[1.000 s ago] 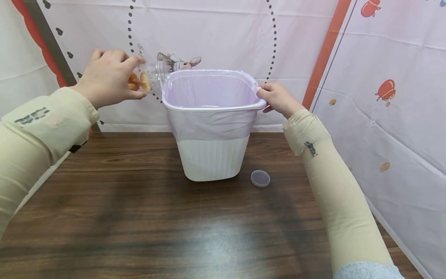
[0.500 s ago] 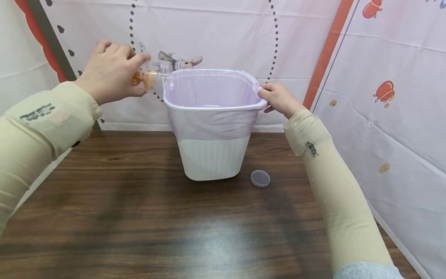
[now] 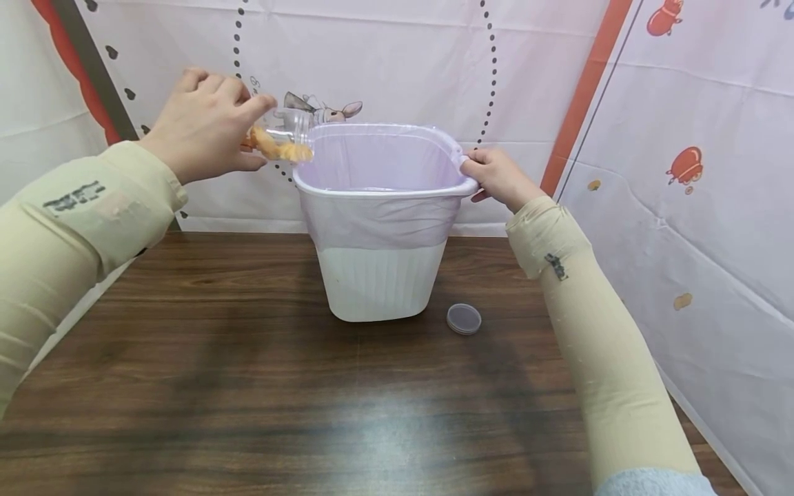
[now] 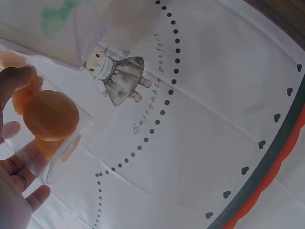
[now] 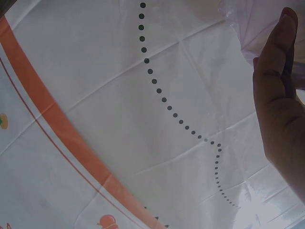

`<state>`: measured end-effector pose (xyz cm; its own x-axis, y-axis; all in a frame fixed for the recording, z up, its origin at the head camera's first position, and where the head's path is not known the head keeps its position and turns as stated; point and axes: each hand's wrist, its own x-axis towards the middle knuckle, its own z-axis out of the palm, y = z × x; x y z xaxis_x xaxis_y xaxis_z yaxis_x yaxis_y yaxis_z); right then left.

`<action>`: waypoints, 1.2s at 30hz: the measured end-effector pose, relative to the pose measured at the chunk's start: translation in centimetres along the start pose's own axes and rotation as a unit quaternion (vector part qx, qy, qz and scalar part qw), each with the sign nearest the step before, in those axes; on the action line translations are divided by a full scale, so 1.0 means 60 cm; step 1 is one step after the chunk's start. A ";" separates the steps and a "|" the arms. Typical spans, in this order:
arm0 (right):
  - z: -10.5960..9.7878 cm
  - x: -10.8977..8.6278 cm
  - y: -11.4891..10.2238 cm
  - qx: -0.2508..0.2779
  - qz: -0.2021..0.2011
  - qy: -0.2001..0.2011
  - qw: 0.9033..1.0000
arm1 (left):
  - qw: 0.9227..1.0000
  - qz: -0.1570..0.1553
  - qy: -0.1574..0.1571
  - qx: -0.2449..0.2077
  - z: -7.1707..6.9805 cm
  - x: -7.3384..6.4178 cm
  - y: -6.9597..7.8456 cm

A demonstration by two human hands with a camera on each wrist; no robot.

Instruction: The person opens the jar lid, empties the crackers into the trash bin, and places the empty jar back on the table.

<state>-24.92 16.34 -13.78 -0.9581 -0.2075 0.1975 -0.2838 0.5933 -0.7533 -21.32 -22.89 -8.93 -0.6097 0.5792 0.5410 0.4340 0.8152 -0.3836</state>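
Note:
My left hand (image 3: 207, 127) grips a clear plastic jar (image 3: 293, 121) tipped on its side, its mouth at the left rim of a white bin (image 3: 378, 282). Inside the jar lie orange-yellow pieces (image 3: 282, 146), some right at the mouth; the left wrist view shows a smooth, rounded orange piece (image 4: 51, 115) through the wall. A pale purple bag (image 3: 384, 217) lines the bin and folds down over its outside. At the bin's right rim, my right hand (image 3: 501, 178) pinches the rim and bag edge between thumb and fingers.
On the brown wooden table (image 3: 360, 393), a round clear lid (image 3: 464, 318) lies just right of the bin's base. A printed white cloth (image 3: 397, 62) hangs close behind the bin, and another stands along the right side.
The orange-yellow pieces have slid along the tipped jar to its mouth. My left hand has shifted slightly right and up. The right hand keeps its hold on the rim.

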 end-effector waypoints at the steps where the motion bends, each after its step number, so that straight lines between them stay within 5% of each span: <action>1: 0.000 0.001 0.001 0.000 0.000 0.001 1.000 | 1.000 0.002 0.001 -0.001 0.000 0.000 0.000; 20: 0.002 0.001 0.000 0.007 -0.002 0.003 1.000 | 0.996 0.074 0.023 0.048 -0.012 0.013 0.013; 36: -0.005 -0.006 -0.010 0.013 0.007 -0.009 1.000 | 0.990 0.127 0.038 0.045 -0.024 0.028 0.024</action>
<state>-24.43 16.29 -13.19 -0.9612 -0.2126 0.1755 -0.2684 0.5767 -0.7716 -20.73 -20.75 -7.49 -0.4348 0.7667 0.4724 0.5046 0.6419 -0.5773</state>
